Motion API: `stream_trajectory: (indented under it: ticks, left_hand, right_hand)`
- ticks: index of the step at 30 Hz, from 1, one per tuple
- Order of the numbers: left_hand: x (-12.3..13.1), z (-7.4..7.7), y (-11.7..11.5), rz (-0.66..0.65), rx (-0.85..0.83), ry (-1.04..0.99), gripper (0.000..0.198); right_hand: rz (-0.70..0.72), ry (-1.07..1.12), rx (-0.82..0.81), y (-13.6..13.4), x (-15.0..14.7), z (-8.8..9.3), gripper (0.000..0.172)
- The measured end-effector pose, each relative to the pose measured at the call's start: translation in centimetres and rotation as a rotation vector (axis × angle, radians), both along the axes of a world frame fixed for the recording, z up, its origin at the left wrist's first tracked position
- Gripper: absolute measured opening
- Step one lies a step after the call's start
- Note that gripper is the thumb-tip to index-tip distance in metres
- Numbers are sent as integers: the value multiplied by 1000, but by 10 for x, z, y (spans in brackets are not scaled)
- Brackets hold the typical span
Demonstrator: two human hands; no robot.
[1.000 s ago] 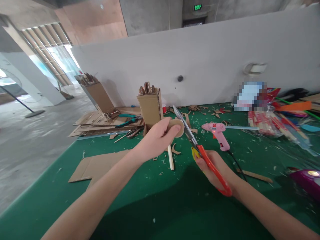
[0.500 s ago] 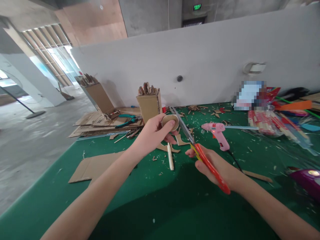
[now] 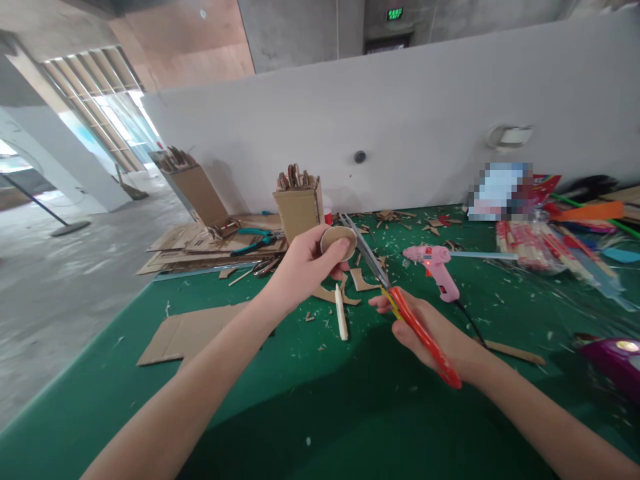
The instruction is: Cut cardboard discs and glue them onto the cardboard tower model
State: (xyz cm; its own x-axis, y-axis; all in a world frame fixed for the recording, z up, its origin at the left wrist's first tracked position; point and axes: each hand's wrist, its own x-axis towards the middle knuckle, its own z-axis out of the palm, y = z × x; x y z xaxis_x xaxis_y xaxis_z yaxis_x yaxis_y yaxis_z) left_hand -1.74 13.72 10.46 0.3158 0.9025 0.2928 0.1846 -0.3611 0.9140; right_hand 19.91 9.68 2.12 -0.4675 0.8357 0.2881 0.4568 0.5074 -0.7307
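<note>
Pinched in my left hand (image 3: 313,263) is a round cardboard disc (image 3: 336,239), with the thumb lying across its face. My right hand (image 3: 417,327) grips a pair of scissors (image 3: 395,298) with red handles and long metal blades. The blades point up and away, close beside the disc's right edge; whether they touch it I cannot tell. Under my left hand, curved cardboard offcuts (image 3: 363,281) and a cream-coloured stick, like a marker or glue stick (image 3: 341,313), lie on the green table (image 3: 310,400).
A pink glue gun (image 3: 436,267) lies to the right, with a purple device (image 3: 613,363) nearer me. At the back stand a cardboard box (image 3: 299,212) of strips and teal-handled pliers (image 3: 253,240) on stacked cardboard. A flat cardboard sheet (image 3: 193,333) lies left; bagged sticks (image 3: 537,243) lie far right.
My left hand has turned the disc slightly and shifted it a little to the left, and its lower fingers have curled in. The scissors have barely moved.
</note>
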Motion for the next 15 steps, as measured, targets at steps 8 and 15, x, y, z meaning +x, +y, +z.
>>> stream_trajectory:
  ticks: [8,15]
  left_hand:
    - [1,-5,1,-61,-15,-21,19]
    - [4,-6,-1,-72,-20,-51,17]
  right_hand:
    - [0,3,-26,-2,-2,4,43]
    - [30,54,-49,0,-3,5,42]
